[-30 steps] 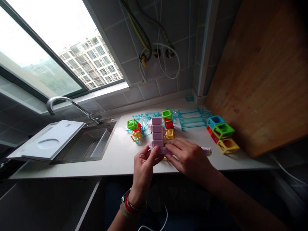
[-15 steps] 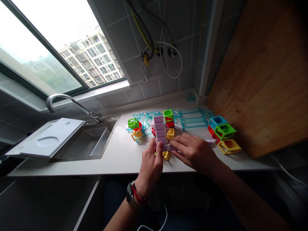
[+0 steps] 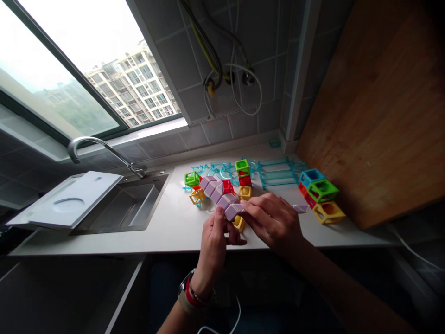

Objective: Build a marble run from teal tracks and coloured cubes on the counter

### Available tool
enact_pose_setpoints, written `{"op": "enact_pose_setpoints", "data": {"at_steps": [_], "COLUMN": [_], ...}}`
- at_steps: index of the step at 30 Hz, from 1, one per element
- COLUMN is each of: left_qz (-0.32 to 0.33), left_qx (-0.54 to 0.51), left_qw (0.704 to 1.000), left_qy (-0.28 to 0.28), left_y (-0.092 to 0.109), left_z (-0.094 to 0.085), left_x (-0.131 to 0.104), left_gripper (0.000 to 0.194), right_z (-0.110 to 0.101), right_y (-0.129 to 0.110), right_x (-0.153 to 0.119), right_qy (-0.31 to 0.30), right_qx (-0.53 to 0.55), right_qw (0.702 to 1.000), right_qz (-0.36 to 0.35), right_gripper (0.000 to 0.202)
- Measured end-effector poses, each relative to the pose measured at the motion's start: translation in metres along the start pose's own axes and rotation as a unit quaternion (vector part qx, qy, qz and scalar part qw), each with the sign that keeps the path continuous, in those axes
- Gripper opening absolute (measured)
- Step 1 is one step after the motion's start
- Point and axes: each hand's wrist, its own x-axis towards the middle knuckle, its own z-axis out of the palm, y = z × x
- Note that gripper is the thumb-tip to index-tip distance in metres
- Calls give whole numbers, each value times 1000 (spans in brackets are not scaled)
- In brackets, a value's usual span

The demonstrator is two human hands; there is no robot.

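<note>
A lilac twisty snake puzzle (image 3: 216, 191), made of wedge-shaped segments, is held above the counter. My left hand (image 3: 214, 241) grips its near part from below, thumb against a segment and a finger stretched out to the right. My right hand (image 3: 273, 215) pinches the puzzle at a bend with thumb and fingertips. Another lilac stretch pokes out at the right of this hand; what lies between is hidden by the hand. Close behind the puzzle are a red cube frame (image 3: 227, 186) and a yellow cube frame (image 3: 245, 192). Another yellow cube frame (image 3: 238, 223) is partly covered below it.
Green, red and yellow cube frames (image 3: 192, 179) stand left, with a larger stack (image 3: 323, 190) at right. Clear blue plastic pieces (image 3: 278, 171) lie along the back. A sink (image 3: 139, 208) with a faucet (image 3: 104, 148) and white boards (image 3: 74, 199) is left; a wooden panel (image 3: 375, 116) rises right.
The puzzle's long section has swung from upright to slanting up and left, and its segments are turned to another angle. My left hand has rolled, with one finger now extended.
</note>
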Motion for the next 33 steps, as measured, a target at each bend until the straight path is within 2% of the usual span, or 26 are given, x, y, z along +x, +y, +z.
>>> {"op": "enact_pose_setpoints", "data": {"at_steps": [5,10,14,17,19,22,24,26,27,28,29,30,31,33], "left_qz": [-49,-15,-53,-79,-72,7,116,212,235,237,223,195,161,108], "left_qx": [18,13,-23,15,69,195,243,237,223,205,186,166,145,97], "left_qw": [997,997,991,985,980,971,960,947,944,945,949,954,960,973], "left_qy": [-59,-74,-120,-154,-171,-137,-71,-50,-67,-96,-127,-156,-175,-181], "left_y": [3,15,22,24,30,52,72,88,93,95,94,91,86,75], "left_z": [-7,-23,-36,-44,-51,-67,-77,-82,-81,-79,-76,-72,-67,-60], "left_x": [-10,-18,-22,-28,-32,-38,-41,-42,-41,-39,-35,-29,-22,-5], "left_gripper": [64,61,59,70,76,61,41,16,29,54,73,81,81,68], "right_z": [8,-2,-10,-10,-9,-14,-20,-25,-26,-27,-26,-25,-24,-20], "right_y": [-2,-8,-21,-27,-27,-23,-22,-22,-23,-25,-26,-28,-29,-28], "right_x": [-2,5,16,20,21,24,27,30,31,32,34,35,36,39], "right_qy": [24,-27,-42,-23,-23,-29,-27,-31,-38,-44,-48,-49,-46,-48], "right_qx": [36,122,153,175,196,240,273,303,313,317,316,310,299,266], "right_qw": [999,992,986,984,980,970,961,951,947,944,943,944,947,955], "right_qz": [-9,-34,-50,-35,-20,7,30,56,70,82,91,98,103,124], "right_gripper": [21,35,37,41,43,39,34,31,29,29,28,28,28,30]}}
